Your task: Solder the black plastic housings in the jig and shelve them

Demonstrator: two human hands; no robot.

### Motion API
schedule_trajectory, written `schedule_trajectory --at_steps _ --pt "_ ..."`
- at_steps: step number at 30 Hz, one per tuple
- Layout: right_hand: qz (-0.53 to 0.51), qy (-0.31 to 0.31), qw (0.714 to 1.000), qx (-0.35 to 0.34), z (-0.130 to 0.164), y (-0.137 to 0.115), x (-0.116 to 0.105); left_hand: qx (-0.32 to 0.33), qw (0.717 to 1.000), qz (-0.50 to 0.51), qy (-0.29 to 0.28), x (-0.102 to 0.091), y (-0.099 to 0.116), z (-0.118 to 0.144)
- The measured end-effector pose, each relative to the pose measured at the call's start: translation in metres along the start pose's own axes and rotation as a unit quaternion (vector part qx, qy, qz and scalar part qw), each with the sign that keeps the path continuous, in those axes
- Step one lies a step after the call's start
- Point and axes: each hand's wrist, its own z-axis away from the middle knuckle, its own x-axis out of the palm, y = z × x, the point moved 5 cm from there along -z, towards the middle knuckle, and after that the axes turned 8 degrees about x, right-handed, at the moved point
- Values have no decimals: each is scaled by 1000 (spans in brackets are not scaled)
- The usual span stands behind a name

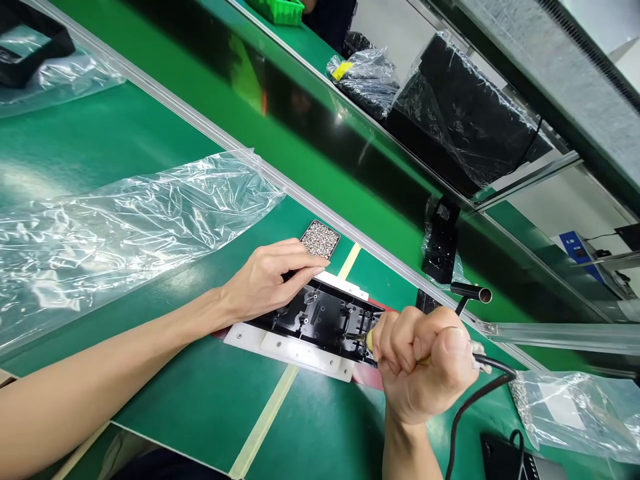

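- The flat black moulded plastic housing (320, 319) lies open side up in a white rectangular fixture plate (295, 351) on the green-matted bench (200, 400), just below the middle of the view.
- The left hand (265, 280) rests on the housing's 10 o'clock end, fingers (300, 267) pressed together and laid flat on top, pinning it rather than pinching it.
- The right hand (425, 367) is a closed fist around the grip of a corded electric screwdriver (477, 362); its black cable (475, 400) trails off toward 5 o'clock.
- The driver's tip meets the housing at its 3 o'clock end, so by my judgement a screw is being driven there; the screw itself is too small to make out.
- How many screws are already seated I cannot tell; the housing's interior is dark and detailed.
- A small dark rectangular tray of loose silvery screws (321, 239) sits just at 12 o'clock of the left hand and is well filled, so fastening stock remains.
- A large crumpled clear plastic bag (125, 227) lies empty at 10 o'clock, which suggests the part is already unpacked.
- More black parts wrapped in clear film (460, 113) wait at 1 o'clock beyond the conveyor rail, and another at 11 o'clock, so further units seem left to do.
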Motion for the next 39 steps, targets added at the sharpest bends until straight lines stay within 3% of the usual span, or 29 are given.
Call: schedule_trajectory --at_steps 7,13,39 --pt "8 4 1000 -2 2 0 0 18 999 14 -29 8 -3 7" --pt "10 -25 1000 -10 0 1 1 24 999 9 -33 9 -5 8" --pt "26 -38 999 0 1 -2 4 19 999 1 -39 9 -5 8"
